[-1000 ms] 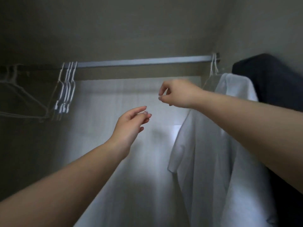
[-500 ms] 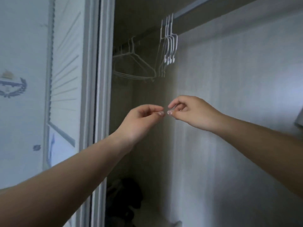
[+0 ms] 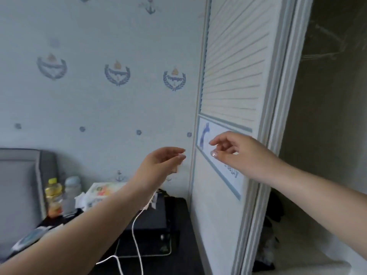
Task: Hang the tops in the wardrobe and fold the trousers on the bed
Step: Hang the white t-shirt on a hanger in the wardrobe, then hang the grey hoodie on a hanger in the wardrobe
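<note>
Door (image 3: 234,80) as landmark. Left of door: wall (image 3: 99,96), and low against it a table (image 3: 174,225). On table, a box (image 3: 151,215), bottles (image 3: 53,195) at the far left end, a cable (image 3: 137,235) trailing over the near edge. Further left of table, a headboard (image 3: 17,185). Right of door: wardrobe (image 3: 327,135) interior, with hangers (image 3: 321,54) high up. Before door: left hand (image 3: 158,165) level with its left edge, right hand (image 3: 242,153) in front of its lower panel, the two apart.
</note>
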Demonstrator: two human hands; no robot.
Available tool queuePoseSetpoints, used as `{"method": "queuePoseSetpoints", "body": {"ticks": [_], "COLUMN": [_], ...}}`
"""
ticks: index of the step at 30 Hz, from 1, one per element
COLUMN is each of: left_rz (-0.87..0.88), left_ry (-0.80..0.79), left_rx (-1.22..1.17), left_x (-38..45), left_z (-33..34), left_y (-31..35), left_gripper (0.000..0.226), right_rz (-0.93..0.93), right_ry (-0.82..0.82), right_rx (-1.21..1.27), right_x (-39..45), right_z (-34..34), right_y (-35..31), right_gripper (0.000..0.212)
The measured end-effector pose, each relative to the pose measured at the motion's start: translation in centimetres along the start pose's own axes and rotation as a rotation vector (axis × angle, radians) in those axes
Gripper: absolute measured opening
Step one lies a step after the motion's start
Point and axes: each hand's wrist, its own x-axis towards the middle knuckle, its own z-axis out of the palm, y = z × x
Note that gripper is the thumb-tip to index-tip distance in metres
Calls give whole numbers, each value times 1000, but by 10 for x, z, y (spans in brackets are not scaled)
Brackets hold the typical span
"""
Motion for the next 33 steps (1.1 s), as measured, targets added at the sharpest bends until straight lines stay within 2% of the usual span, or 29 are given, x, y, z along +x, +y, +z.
{"method": "queuePoseSetpoints", "body": {"ticks": [7, 15, 17, 20, 23, 28, 33], "left_rz": [-192, -352, -387, -456, -508, -662, -779], "left_ry": [343, 696, 771, 934, 1105, 1311, 1475], "left_rx": [142, 208, 209, 211, 193, 164, 99], "left_x": [-143, -337, -377, -459, -530, -621, -680], "left_z": [-198, -364, -389, -425, -442, -457, -496], "left_y": [-31, -25, -18, -12, -16, -38, -68], "left_gripper": [9, 10, 9, 15, 10, 11, 11], "right_rz": [-106, -336, -389, -459, -503, -543, -512], "right_ry": [-327, -636, -687, -846, -1015, -1230, -1440], "right_rx": [133, 338, 357, 427, 471, 517, 484], "right_x": [-5, -45, -55, -84, -117, -174, -209], "right_z": [195, 381, 414, 477, 531, 609, 695], "right_y": [-101, -264, -296, -355, -401, -451, -486], "right_gripper": [18, 15, 14, 15, 16, 14, 15]}}
